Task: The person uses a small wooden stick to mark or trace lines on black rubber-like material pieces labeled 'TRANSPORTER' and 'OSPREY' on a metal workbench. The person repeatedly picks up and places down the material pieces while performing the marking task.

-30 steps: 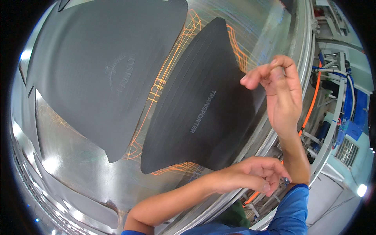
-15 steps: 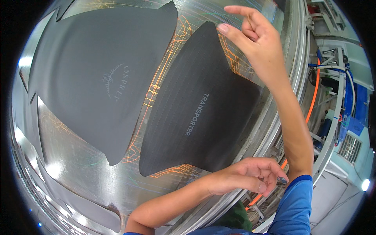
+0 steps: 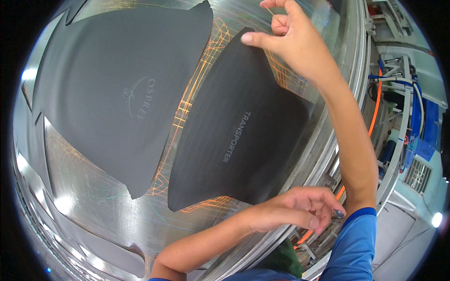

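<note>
My right hand (image 3: 295, 42) reaches to the upper end of a dark grey, curved fabric-like panel (image 3: 225, 112) with light lettering. Its thumb lies over the panel's tip, while the index finger is bent and apart from it; the other fingers curl inward. My left hand (image 3: 304, 210) is by the panel's lower right end, fingers curled round a small shiny dark object (image 3: 338, 214), mostly hidden. A larger dark grey panel (image 3: 112, 84) with a light logo lies to the left, across a narrow gap.
Both panels lie on a shiny metal table (image 3: 103, 210) marked with orange lines (image 3: 180, 114). More grey pieces (image 3: 93, 250) run along its left side. A metal rail (image 3: 323, 154) edges the table on the right; beyond are machine frames, an orange hose (image 3: 376, 114) and blue parts.
My right hand has moved slightly left, and its thumb has come over the panel's upper tip. My left hand and both panels have hardly moved.
</note>
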A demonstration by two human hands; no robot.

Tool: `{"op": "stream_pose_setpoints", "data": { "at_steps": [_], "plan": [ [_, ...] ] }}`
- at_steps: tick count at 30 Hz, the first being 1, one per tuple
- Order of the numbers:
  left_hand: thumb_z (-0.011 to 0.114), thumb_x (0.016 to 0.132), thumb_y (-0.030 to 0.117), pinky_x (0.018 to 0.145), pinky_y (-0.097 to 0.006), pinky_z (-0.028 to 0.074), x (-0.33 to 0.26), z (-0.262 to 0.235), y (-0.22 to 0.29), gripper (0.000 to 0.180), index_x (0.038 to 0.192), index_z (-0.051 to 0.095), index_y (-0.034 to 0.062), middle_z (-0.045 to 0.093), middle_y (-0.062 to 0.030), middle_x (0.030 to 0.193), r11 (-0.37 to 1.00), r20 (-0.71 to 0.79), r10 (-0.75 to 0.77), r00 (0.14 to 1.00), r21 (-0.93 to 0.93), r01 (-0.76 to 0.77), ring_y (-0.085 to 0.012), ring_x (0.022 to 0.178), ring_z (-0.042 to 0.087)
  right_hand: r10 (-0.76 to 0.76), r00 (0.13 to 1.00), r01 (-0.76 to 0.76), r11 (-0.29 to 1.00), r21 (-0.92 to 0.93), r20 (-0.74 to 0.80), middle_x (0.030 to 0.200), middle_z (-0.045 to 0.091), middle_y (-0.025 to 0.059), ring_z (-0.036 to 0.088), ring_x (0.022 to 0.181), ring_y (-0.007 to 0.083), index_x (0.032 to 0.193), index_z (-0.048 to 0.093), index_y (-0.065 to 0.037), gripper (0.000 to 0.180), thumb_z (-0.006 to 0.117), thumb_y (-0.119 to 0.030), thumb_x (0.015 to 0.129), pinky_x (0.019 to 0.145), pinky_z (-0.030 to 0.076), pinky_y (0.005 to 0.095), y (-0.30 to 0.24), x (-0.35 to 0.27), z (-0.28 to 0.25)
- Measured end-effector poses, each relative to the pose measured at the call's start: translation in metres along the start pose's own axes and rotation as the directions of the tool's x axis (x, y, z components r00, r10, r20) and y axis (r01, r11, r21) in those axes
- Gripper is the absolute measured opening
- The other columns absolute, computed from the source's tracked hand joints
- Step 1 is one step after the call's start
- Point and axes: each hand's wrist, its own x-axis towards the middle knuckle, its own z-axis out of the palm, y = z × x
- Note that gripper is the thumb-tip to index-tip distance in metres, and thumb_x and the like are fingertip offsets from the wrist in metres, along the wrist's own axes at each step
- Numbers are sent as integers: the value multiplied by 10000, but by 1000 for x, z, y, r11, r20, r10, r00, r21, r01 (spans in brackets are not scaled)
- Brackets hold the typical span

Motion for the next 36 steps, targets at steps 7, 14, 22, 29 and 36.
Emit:
{"op": "stream_pose_setpoints", "data": {
  "at_steps": [7, 14, 22, 29, 36],
  "plan": [
    [693, 866, 232, 759, -283, 438, 1, -1, 0, 523, 1305, 572, -26, 596, -51, 870, 1000, -13, 15, 1000, -7, -15, -130, 835, 583, -443, 889, 409, 882, -235, -116, 579, 426, -8, 446, 559, 96, 1168, 732, -156, 338, 631, -34, 869, 596, 372, 274, 55, -40, 7],
    [683, 873, 246, 755, -282, 444, 0, -1, -2, 524, 1306, 569, -27, 583, -47, 878, 999, 27, 31, 999, -22, -31, -125, 847, 573, -589, 794, 557, 607, -568, 149, 652, 582, 36, 589, 646, 234, 1256, 700, -203, 460, 684, -101, 807, 649, 440, 381, 42, -31, 8],
    [687, 863, 261, 738, -270, 431, -1, -1, 1, 537, 1301, 570, -27, 587, -51, 865, 1000, 4, 11, 1000, -16, -11, -124, 834, 575, -627, 766, 566, 553, -612, 141, 651, 555, 25, 576, 653, 228, 1267, 694, -201, 473, 711, -124, 801, 646, 442, 379, 41, -29, 16],
    [687, 861, 244, 733, -271, 414, 2, 0, 1, 533, 1305, 569, -26, 596, -56, 865, 1000, -4, 2, 1000, -3, -2, -124, 831, 570, -616, 778, 574, 615, -541, 125, 646, 536, 33, 566, 638, 236, 1301, 678, -214, 518, 711, -110, 794, 637, 445, 375, 49, -35, 3],
    [676, 867, 219, 732, -269, 414, 0, 0, 0, 516, 1305, 566, -31, 598, -56, 869, 1000, -2, 17, 1000, -11, -17, -123, 827, 571, -607, 776, 551, 521, -652, 171, 645, 528, 17, 570, 647, 219, 1311, 668, -222, 528, 718, -123, 794, 655, 455, 364, 47, -43, 4]
  ]
}}
